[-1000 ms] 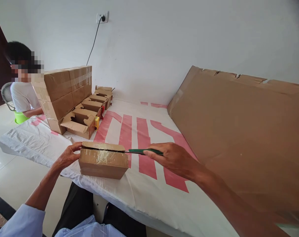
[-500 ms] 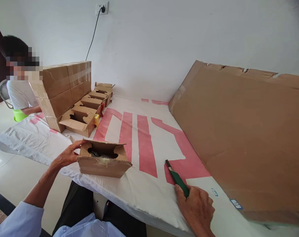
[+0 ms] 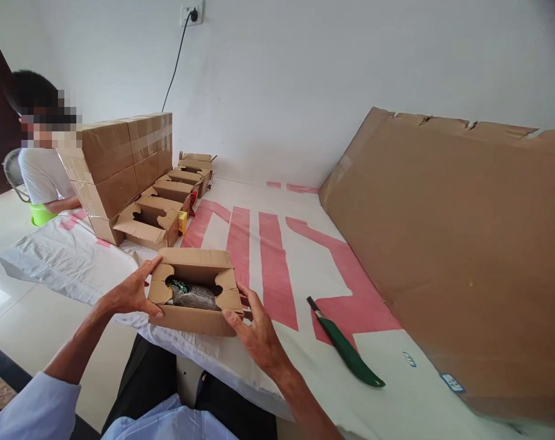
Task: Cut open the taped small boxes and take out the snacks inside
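Observation:
A small cardboard box (image 3: 192, 321) with its top flaps raised is between my two hands near the table's front edge. Inside it lies a dark packet (image 3: 195, 297) in clear printed wrapping, partly hidden by the end flaps. My left hand (image 3: 133, 290) grips the box's left end, thumb at the front and fingers behind. At the right end, my right hand (image 3: 259, 330) holds the box with its thumb on the front corner. A green-handled knife (image 3: 346, 348) lies on the cloth to the right, untouched.
Taped cartons (image 3: 115, 165) stand stacked at the left. Beside them runs a row of open boxes (image 3: 151, 223), with a small yellow box (image 3: 182, 223) against the nearest. A large cardboard sheet (image 3: 452, 256) leans at the right. Beyond the stack sits another person (image 3: 43, 174).
My right hand has let go of the knife, leaving it on the cloth, and has moved left onto the box. The box now tilts toward me, its flaps wider apart.

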Demonstrator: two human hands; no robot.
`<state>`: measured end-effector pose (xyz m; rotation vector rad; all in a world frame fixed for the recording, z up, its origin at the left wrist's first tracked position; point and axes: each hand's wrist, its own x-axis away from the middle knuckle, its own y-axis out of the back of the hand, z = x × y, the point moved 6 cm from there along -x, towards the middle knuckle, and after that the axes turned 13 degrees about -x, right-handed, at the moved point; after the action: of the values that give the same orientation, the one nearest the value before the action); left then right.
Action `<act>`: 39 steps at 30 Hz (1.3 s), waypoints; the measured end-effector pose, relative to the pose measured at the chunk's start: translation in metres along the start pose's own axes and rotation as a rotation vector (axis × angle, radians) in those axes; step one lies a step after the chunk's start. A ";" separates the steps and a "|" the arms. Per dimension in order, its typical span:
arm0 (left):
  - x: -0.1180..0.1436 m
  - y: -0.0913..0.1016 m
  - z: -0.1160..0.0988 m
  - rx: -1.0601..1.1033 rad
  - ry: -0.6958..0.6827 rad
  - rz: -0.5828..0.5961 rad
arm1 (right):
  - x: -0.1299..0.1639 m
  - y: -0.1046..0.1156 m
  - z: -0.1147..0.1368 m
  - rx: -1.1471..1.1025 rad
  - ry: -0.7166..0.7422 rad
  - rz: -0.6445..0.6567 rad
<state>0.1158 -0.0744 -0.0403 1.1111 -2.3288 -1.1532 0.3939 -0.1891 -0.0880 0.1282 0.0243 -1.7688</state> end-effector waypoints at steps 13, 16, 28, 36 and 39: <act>-0.001 -0.010 -0.044 -0.599 0.426 -0.125 | -0.023 -0.028 0.043 0.681 -0.129 0.000; -0.007 -0.012 -0.054 -0.699 0.490 -0.142 | -0.031 -0.031 0.050 0.831 -0.147 0.024; 0.033 0.017 0.022 0.266 0.378 -0.293 | -0.034 0.041 -0.008 0.081 -0.201 0.033; 0.043 -0.002 0.005 -0.262 0.161 -0.386 | -0.028 0.025 0.015 0.522 0.197 -0.052; 0.042 0.000 -0.002 -0.343 0.143 -0.420 | -0.026 0.002 0.060 0.635 0.365 0.111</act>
<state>0.0898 -0.1071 -0.0411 1.5274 -1.7477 -1.4898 0.3970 -0.1693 -0.0258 0.8924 -0.2771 -1.5680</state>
